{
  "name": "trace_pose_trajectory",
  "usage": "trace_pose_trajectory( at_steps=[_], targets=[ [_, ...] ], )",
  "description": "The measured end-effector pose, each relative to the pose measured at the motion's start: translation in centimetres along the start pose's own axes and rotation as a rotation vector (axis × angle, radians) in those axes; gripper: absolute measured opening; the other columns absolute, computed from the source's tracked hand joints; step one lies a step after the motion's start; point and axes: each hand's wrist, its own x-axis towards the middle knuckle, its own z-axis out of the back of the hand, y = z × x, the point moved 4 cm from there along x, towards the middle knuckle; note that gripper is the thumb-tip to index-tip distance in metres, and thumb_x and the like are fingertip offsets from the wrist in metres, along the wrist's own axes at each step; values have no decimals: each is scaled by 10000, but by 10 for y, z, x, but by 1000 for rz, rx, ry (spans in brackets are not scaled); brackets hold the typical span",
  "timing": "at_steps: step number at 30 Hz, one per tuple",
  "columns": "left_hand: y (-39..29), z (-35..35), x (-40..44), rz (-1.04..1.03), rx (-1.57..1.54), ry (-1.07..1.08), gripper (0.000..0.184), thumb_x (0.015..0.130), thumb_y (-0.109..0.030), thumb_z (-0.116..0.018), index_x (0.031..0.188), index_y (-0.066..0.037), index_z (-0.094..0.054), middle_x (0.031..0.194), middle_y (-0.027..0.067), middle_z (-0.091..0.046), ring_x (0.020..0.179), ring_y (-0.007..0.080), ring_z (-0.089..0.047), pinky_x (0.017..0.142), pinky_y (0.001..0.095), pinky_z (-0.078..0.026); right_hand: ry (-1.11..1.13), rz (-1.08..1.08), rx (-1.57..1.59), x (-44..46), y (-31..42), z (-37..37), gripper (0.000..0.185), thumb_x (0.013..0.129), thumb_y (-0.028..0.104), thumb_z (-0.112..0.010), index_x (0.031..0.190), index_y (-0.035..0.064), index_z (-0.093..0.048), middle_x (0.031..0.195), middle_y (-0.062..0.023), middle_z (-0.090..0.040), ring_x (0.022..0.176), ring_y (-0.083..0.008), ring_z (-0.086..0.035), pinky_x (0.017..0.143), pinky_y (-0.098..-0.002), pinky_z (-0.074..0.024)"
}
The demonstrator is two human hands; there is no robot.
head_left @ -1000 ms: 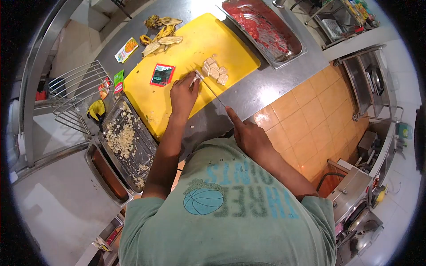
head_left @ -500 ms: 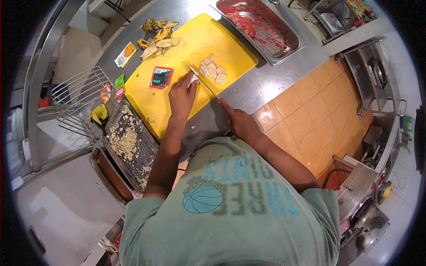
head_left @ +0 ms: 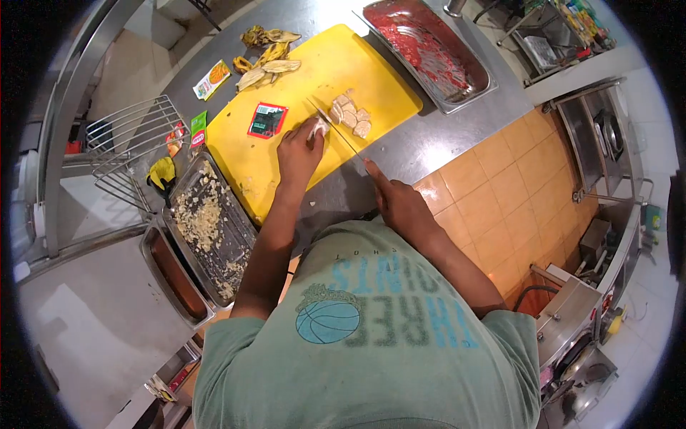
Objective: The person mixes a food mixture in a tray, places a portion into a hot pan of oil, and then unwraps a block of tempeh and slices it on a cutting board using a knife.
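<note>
On the yellow cutting board [head_left: 250, 161], my left hand [head_left: 300, 151] is closed on a small pale piece of food [head_left: 319, 127] near the board's front edge. My right hand [head_left: 401, 203] grips the handle of a knife [head_left: 345, 138], its blade slanting up and left beside my left fingertips. Several pale slices [head_left: 349, 114] lie just right of the blade. Left of my left hand rests a red and green packet [head_left: 267, 120]. Banana-like peels [head_left: 271, 63] are at the board's far left edge.
A steel tray with red residue [head_left: 421, 46] stands at the far right of the counter. Left are a tray of chopped pale bits [head_left: 202, 222], a pan of brown liquid [head_left: 174, 272], a wire rack [head_left: 139, 143], a yellow packet [head_left: 211, 79] and a green one [head_left: 198, 129].
The view has shifted slightly. The knife blade has moved a little against the piece under my left hand. Both hands keep their holds, and the slices lie as before.
</note>
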Motion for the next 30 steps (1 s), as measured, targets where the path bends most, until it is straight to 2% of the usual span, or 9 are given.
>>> trace_pose_trajectory(
  at_steps=[6, 14, 23, 26, 30],
  targets=[
    [2, 2, 0, 1, -57, -4, 270, 786, -118, -611, 1039, -28, -642, 864, 152, -666, 705, 315, -630, 702, 398, -510, 15, 2, -16, -4, 9, 3, 613, 892, 99, -510, 1443, 200, -261, 743, -215, -588, 661, -400, -596, 605, -489, -487],
    [2, 2, -1, -11, -34, -19, 267, 790, -124, -618, 1036, -23, -636, 877, 171, -664, 764, 346, -634, 721, 413, -505, 53, -37, -49, -8, 16, 3, 652, 877, 52, -506, 1458, 195, -247, 747, -216, -594, 672, -394, -600, 619, -482, -483],
    [0, 2, 0, 25, -16, 15, 269, 791, -127, -619, 1036, -15, -634, 881, 177, -662, 785, 352, -629, 738, 417, -497, 98, -92, -36, -6, 20, 2, 618, 894, 69, -478, 1456, 192, -253, 736, -233, -588, 674, -411, -597, 630, -500, -480],
    [3, 1, -1, 16, -20, 10, 273, 793, -129, -619, 1040, -12, -635, 894, 175, -665, 786, 351, -631, 739, 417, -498, 145, -127, -17, -4, 17, 1, 648, 883, 134, -515, 1459, 225, -232, 807, -274, -598, 713, -454, -607, 647, -543, -484],
    [3, 1, -1, 28, -34, 20, 280, 799, -130, -616, 1052, -13, -637, 954, 167, -669, 821, 348, -637, 761, 403, -504, 173, -123, 40, -1, 17, 3, 650, 877, 98, -507, 1458, 200, -234, 774, -276, -594, 706, -440, -607, 637, -532, -482]
  ],
)
